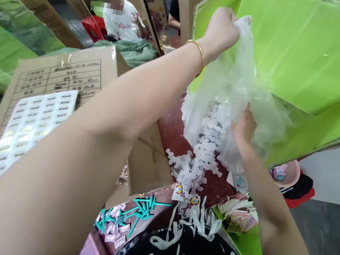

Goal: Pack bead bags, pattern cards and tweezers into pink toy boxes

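Observation:
High in front of a green panel, my left hand [224, 28] is closed in a fist round the gathered end of a clear plastic bag [244, 61]. Lower down, my right hand [244, 126] grips the side of the same bag, its fingers partly blurred. Between the hands the bag hangs loose over the dark red tabletop [169, 129]. Inside and below it, white perforated plastic pieces [214, 126] lie in a heap that spreads towards me. Small cards with pixel pictures [180, 192] rest at the near end of the heap.
Left stands a cardboard box [109, 61] with a sheet of labels [34, 131] on it. Teal sticks [143, 210] and small packets [116, 234] lie in front. A green panel [313, 51] rises behind; a pink basin [291, 174] is right. Another person [123, 19] sits far left.

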Demonstrator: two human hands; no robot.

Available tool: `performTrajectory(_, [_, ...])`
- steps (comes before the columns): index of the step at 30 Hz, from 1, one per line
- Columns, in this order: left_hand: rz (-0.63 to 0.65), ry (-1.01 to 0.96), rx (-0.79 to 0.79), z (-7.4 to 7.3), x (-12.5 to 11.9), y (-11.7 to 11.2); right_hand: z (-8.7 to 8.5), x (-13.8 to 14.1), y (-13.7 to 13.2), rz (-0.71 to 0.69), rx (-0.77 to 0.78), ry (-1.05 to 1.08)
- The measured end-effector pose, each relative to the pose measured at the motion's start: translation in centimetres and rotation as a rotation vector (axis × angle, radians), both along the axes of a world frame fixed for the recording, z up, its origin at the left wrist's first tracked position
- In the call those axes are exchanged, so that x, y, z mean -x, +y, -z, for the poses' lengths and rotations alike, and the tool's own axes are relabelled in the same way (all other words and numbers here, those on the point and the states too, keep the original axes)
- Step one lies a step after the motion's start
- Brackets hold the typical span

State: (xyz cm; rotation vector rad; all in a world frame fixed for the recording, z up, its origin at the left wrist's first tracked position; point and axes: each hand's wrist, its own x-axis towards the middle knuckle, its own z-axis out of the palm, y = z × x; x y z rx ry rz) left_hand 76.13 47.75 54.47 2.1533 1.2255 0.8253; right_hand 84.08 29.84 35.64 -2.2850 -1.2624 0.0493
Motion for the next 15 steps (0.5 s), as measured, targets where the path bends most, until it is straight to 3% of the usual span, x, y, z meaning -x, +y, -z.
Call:
performTrajectory(3, [0.040, 0.084, -0.074, -1.4, 2.1, 0.0, -3.1, -3.1, -0.5, 0.119, 0.091, -0.067])
performTrajectory(5, [0.051, 0.113, -0.124, -1.8, 3.4, 0.6, -6.6, -4.6, -1.5, 0.122, -0.059, -0.060])
performTrajectory(10, [0.084, 0.189, -0.245, -2.5, 5.2, 1.6, -15.4, -5.9, -2.3, 0.148, -0.478, 0.538])
performTrajectory(13, [0.140, 0.251, -0.343, -3.1, 5.6, 1.1, -18.6, -6.7, -2.6, 0.177, -0.504, 0.327])
performTrajectory(15, [0.159, 0.281, -0.377, -3.4, 5.7, 0.6, -19.7, -6.9, -3.5, 0.111, -0.355, 0.087])
